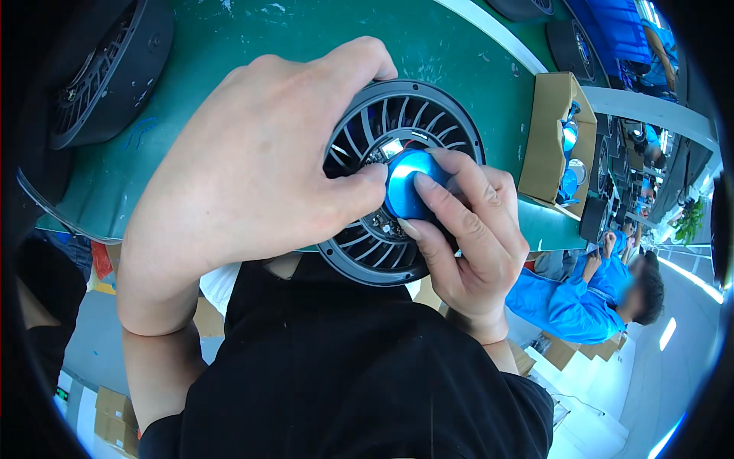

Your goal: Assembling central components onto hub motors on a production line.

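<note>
A round black housing with curved radial fins (428, 111) rests at the table's near edge, in front of my body. My left hand (260, 161) grips its far left rim, fingers curled over the edge and mostly hidden, while the thumb presses the side of a shiny blue round cap (409, 172). From the right, my right hand (478, 237) pinches that cap between thumb and fingertips, over the housing's centre. Beside the cap, a small circuit board with components (382, 226) shows in the hub, along with a pale square part (391, 149). Whether the cap is seated cannot be told.
An open cardboard box (547, 138) with several blue caps stands at the right on the green table (267, 23). A large black round housing (115, 76) lies at the far left, others at the far right. A person in blue (573, 306) sits to the right.
</note>
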Demonstrator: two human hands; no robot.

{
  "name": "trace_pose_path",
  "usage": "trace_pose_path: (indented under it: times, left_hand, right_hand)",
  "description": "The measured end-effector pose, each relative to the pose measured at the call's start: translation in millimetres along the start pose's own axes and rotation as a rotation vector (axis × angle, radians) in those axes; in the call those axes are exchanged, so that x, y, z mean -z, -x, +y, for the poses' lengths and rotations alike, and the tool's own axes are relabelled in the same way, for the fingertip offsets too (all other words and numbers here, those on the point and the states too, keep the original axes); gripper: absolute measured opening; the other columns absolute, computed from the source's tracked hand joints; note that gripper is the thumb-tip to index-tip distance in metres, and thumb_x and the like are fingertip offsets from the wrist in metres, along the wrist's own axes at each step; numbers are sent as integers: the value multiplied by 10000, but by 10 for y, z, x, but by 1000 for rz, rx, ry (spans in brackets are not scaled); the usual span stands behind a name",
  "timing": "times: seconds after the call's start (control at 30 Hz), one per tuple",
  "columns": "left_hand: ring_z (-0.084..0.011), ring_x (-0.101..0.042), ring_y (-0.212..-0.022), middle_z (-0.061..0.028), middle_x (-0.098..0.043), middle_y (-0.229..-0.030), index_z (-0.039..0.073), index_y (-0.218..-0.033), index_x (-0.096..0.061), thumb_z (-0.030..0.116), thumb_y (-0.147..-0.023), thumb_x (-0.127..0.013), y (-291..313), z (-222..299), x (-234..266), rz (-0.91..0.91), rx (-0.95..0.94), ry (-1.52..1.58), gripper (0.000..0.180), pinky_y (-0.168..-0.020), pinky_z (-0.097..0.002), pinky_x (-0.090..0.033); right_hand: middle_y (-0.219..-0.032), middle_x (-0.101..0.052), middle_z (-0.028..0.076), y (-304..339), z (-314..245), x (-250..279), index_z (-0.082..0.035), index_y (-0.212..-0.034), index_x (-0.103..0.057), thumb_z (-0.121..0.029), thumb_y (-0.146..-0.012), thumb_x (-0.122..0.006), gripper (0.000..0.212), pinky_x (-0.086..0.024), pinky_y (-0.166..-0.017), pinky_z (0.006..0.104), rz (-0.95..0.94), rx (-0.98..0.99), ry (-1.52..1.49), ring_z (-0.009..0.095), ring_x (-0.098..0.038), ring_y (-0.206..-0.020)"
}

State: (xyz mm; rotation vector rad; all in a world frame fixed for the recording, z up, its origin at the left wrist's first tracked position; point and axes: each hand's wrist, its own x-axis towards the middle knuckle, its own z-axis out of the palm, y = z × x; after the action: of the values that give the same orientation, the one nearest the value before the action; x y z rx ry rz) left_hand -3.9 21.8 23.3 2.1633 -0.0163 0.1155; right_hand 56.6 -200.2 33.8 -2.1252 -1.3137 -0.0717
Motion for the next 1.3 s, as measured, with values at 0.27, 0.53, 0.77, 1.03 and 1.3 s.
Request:
trace_pose_path:
  times: [0.27, 0.53, 0.77, 1.03, 1.3]
  left_hand:
    - [-307, -702, -676, -163, -689, -783, 16, -1143, -530, 143, -695, -749, -7, 59, -4, -3, 44, -83, 515, -576, -334, -508]
    - [-313, -665, -596, -169, -656, -734, 14, -1088, -550, 105, -699, -727, -54, 155, 61, -80, 5, -346, 437, -513, -356, -470]
    - [-273, -569, -501, -156, -647, -734, -3, -1056, -563, 86, -685, -689, -35, 80, -15, 54, -11, -253, 402, -476, -324, -392]
    - [-242, -613, -591, -173, -673, -851, -35, -1117, -544, 93, -666, -662, -45, 20, 75, -68, 37, 27, 483, -538, -278, -424]
    - [-265, -654, -672, -191, -681, -914, -47, -1152, -522, 107, -657, -686, -45, -73, 113, -112, -1, 98, 543, -610, -287, -482]
  right_hand:
    - [-1126, -679, 182, -13, 15, 26, 11, -1014, -739, -33, -636, -833, 393, -507, -706, 321, -10, 6, -20, 249, -595, -850]
    - [-1120, -679, 188, -17, -6, 20, 12, -1008, -737, -34, -637, -833, 386, -509, -695, 319, -5, -12, -15, 259, -605, -859]
    - [-1129, -670, 189, -31, 20, 44, 10, -1021, -733, -33, -645, -830, 391, -513, -700, 332, -15, 2, -53, 270, -606, -859]
    - [-1143, -687, 173, -113, 52, 82, -12, -1023, -689, -77, -679, -825, 375, -508, -756, 357, -75, -11, -115, 279, -613, -882]
    - [-1154, -695, 171, -204, 82, 100, -26, -1017, -661, -105, -677, -828, 387, -509, -772, 357, -183, 29, -153, 278, -617, -896]
